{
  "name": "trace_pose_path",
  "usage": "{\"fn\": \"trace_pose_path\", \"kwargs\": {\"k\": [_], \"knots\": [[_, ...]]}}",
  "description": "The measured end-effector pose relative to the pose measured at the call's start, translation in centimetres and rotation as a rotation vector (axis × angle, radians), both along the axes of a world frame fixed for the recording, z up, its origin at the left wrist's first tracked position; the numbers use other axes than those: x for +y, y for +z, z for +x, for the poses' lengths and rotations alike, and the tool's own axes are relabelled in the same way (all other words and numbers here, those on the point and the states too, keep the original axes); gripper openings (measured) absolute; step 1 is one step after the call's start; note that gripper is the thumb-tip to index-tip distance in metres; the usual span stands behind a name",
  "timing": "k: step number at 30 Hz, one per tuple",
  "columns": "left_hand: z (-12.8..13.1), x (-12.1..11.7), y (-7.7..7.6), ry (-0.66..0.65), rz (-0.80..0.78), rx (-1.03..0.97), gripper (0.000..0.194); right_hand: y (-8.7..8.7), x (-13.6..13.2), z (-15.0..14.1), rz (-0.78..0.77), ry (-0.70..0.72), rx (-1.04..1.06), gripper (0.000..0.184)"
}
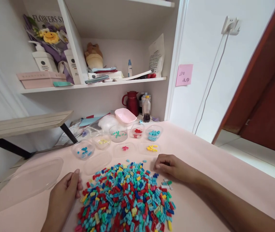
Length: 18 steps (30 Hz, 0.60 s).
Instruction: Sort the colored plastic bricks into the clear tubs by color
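Note:
A large heap of small toy building bricks [127, 196] in blue, red, yellow, green and cream lies on the pink tabletop. My left hand [66, 191] rests at the heap's left side, fingers curled in and thumb on top. Beyond the heap's right rear edge, my right hand [167, 163] lies on the table with its fingers bent under. Whatever either hand may hold is hidden. Just left of my right hand, a loose light-blue brick [144, 161] lies apart from the heap.
Behind the heap stand clear tubs of sorted bricks, among them a light-blue tub [154, 133] and a dark-blue tub [83, 150]. Shallow lids hold yellow bricks [152, 148] and pink bricks [125, 148]. A pink basin [125, 116], red jug [132, 103] and bottle [147, 109] stand behind.

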<state>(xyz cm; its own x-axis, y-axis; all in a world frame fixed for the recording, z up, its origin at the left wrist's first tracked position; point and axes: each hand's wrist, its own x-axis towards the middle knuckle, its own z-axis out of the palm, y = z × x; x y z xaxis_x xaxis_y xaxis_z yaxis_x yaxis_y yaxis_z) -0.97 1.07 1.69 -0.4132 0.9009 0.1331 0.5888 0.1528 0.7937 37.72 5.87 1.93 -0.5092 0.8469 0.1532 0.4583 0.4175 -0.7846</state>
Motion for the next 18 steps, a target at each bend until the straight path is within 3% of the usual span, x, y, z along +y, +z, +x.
{"fn": "trace_pose_path", "kwargs": {"k": [5,12,15,18], "knots": [[-0.1,0.2,-0.1,-0.029,-0.006,-0.039,0.049,-0.3,-0.1,-0.7,0.167,-0.142,-0.055,0.034],[-0.5,0.5,-0.7,-0.039,-0.017,-0.015,0.047,-1.7,0.0,-2.2,0.342,-0.148,-0.535,0.061],[-0.3,0.4,-0.6,-0.039,-0.018,-0.011,0.047,-1.6,0.1,-2.4,0.328,-0.173,-0.538,0.051],[-0.1,0.4,-0.4,-0.038,-0.022,-0.003,0.048,-1.1,0.1,-2.0,0.248,-0.187,-0.352,0.032]]}}
